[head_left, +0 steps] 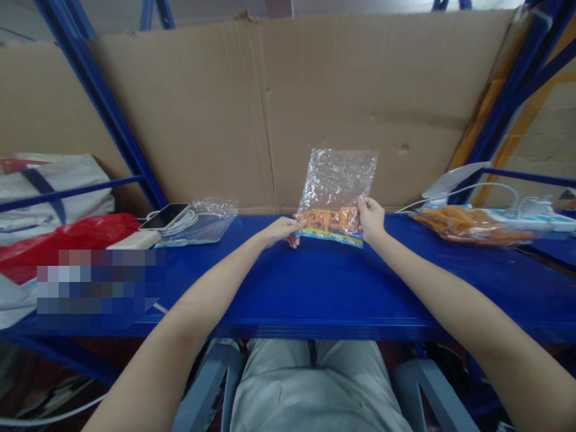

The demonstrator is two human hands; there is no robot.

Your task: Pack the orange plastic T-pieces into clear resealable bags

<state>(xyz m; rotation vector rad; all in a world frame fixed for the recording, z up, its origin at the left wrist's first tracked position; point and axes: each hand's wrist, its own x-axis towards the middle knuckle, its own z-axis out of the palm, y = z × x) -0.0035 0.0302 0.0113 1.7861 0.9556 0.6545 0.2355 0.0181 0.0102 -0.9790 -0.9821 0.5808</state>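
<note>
Between my two hands a clear plastic bag is held up above the blue table, its transparent end pointing up and away from me. Orange plastic parts lie inside, low in the bag, and a colourful printed strip runs along its near edge. My left hand pinches the bag's lower left corner, thumb on top and fingers partly underneath. At the right side, next to the orange parts, my right hand grips the plastic between thumb and fingers.
A blue table backs onto a cardboard wall. At left are a phone on a coiled white cable, a flat clear bag and a red plastic bag. At right lie bagged orange parts beside a white power strip.
</note>
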